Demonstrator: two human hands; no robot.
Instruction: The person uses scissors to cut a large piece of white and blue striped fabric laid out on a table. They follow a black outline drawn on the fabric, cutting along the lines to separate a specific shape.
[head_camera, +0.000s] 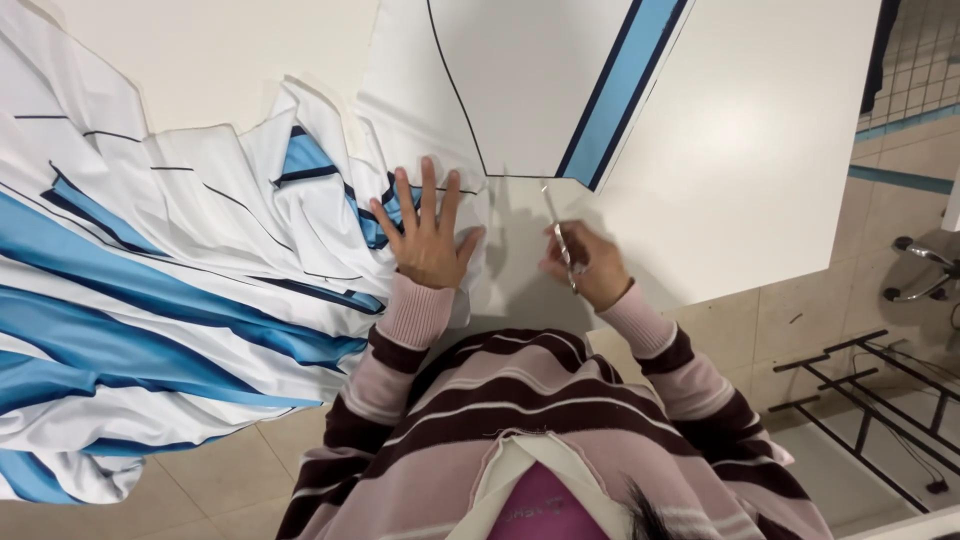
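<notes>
My left hand (428, 232) lies flat with fingers spread on white fabric (190, 260) printed with blue and dark stripes, pressing it onto the white table (740, 150). My right hand (590, 265) is closed on a pair of scissors (555, 222), their blades pointing away from me toward the cut edge of a flat white fabric panel (520, 80) with a blue band. The scissors sit just below that panel's edge, to the right of my left hand.
Much of the striped fabric hangs bunched off the table's left side over the tiled floor (230, 470). A black metal rack (880, 410) and a chair base (920, 270) stand on the floor to the right. My striped pink sleeves fill the bottom.
</notes>
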